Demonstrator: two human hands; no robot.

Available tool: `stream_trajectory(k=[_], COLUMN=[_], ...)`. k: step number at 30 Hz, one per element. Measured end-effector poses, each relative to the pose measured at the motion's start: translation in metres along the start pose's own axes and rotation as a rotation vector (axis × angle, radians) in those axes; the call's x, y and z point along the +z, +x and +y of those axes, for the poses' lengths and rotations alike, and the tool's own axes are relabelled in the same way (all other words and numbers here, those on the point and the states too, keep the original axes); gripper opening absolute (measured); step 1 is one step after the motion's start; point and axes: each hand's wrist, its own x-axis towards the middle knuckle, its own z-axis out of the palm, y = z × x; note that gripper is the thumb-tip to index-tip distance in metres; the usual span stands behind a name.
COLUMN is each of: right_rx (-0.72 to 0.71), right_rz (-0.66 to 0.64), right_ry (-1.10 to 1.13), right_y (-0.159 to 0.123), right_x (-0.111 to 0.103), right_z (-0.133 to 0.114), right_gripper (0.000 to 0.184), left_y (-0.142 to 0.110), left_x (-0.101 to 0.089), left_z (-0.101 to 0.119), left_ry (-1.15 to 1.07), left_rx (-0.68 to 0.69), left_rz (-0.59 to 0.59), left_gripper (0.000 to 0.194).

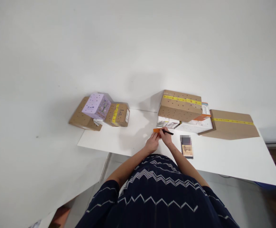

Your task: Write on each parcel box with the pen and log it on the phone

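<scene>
In the middle of the white table (139, 128), both my hands are close together over a small orange sticky note (156, 130). My left hand (152, 144) holds the note with its fingertips at the lower edge. My right hand (166, 138) is closed around a black pen (168, 132), whose back end points to the right. The pen's tip is hidden by my fingers, so whether it touches the note I cannot tell. Just behind the note sits a white box (166, 122) with printed labels.
A brown carton (180, 106) with yellow tape rests on white boxes. Another large carton (232, 125) stands to its right. At left are a purple box (96, 106) and a taped brown box (117, 115). A phone-like object (187, 151) lies right of my hands.
</scene>
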Motion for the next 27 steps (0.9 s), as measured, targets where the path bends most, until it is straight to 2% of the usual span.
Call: stream_trajectory(k=[5,8,13,16,21,24,27], right_rx=[-0.010,0.045,0.156,0.284,0.471,0.514,0.513], right_rz=[-0.010,0.006,0.217,0.244,0.059,-0.020,-0.022], right_ry=[-0.008,0.088,0.289,0.116,-0.153,-0.324,-0.476], right_y=[0.001,0.000,-0.006,-0.013,-0.028,-0.035,-0.038], right_x=[-0.001,0.000,-0.007,-0.023,-0.051,-0.057,-0.059], right_z=[-0.002,-0.005,-0.001,0.015,0.049,0.062,0.066], right_gripper=[0.021,0.021,0.018,0.016,0.015,0.018,0.018], left_y=[0.000,0.000,-0.001,-0.001,-0.001,-0.001,-0.001], left_x=[0.002,0.002,0.000,0.000,0.001,0.001,0.000], left_z=[-0.001,-0.001,0.001,0.002,0.002,0.001,0.001], left_ry=[0.011,0.013,0.031,0.032,0.041,0.043,0.042], left_rx=[0.000,0.003,-0.004,-0.009,-0.007,0.001,0.002], left_rz=[0.002,0.003,-0.014,0.003,0.028,0.021,0.015], left_gripper=[0.050,0.050,0.045,0.044,0.045,0.045,0.045])
